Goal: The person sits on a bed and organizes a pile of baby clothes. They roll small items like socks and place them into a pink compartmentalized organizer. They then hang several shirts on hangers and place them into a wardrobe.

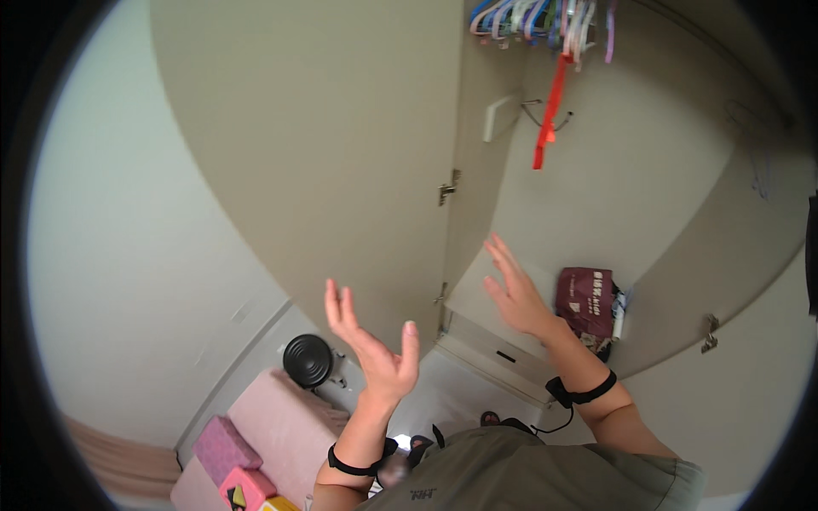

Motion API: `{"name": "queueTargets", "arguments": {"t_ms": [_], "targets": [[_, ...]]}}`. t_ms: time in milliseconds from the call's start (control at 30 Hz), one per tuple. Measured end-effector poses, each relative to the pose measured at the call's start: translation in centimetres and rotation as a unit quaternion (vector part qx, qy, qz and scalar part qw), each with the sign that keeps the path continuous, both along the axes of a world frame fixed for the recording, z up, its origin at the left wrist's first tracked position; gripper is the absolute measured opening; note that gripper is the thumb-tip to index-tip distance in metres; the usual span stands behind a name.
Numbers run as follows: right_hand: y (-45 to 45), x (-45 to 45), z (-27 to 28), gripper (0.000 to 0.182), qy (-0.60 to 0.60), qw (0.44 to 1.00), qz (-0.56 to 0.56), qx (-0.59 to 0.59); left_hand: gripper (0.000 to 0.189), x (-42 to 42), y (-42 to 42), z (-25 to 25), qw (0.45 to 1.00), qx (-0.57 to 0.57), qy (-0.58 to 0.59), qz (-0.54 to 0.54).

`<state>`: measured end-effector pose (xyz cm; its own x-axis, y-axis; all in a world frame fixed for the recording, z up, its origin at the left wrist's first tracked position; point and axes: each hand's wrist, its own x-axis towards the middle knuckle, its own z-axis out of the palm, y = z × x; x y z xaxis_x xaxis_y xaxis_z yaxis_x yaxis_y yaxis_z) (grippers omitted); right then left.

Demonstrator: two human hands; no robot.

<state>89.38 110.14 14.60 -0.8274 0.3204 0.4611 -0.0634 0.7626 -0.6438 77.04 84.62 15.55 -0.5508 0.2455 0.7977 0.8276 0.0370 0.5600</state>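
Observation:
My left hand [380, 358] is raised with its fingers apart and nothing in it, in front of the wardrobe's left door [332, 160], which stands swung out. Level with it on the right, my right hand [516, 294] is also held up, spread and bare, before the wardrobe's lower inside. A maroon bag with writing [583, 300] sits on the wardrobe floor just right of that hand. Higher up, several plastic hangers [543, 22] are bunched on the left of the wardrobe. From them a red strap [551, 115] dangles beside a metal hook rack [532, 115].
A shut drawer [489, 350] lies beneath the wardrobe floor. At lower left are a pink bed [281, 428], a purple cushion-like block [223, 447], a pink plastic container [246, 482] and a black round stool [308, 361]. A lone hanger [760, 172] hangs at the right.

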Motion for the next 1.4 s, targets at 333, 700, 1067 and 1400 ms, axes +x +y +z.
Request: {"name": "queueTargets", "arguments": {"t_ms": [333,700,1067,1400], "targets": [[10.1,16.9,10.8,0.05,0.238,0.922,-0.289,0.096,0.092,5.9,16.4,6.3,0.939,-0.038,0.071,-0.335],[20.8,28.7,20.2,0.057,0.539,0.702,-0.368,0.285,0.092,20.0,39.1,16.0,0.832,-0.02,0.121,-0.541],[29.8,32.5,25.8,0.096,0.552,0.781,-0.242,-0.162,0.084,29.8,54.1,22.4,0.693,-0.015,-0.03,-0.72],[31.3,31.6,29.3,0.098,0.506,0.806,-0.165,-0.26,0.112,32.3,59.3,30.4,0.601,-0.083,-0.203,-0.769]]}}
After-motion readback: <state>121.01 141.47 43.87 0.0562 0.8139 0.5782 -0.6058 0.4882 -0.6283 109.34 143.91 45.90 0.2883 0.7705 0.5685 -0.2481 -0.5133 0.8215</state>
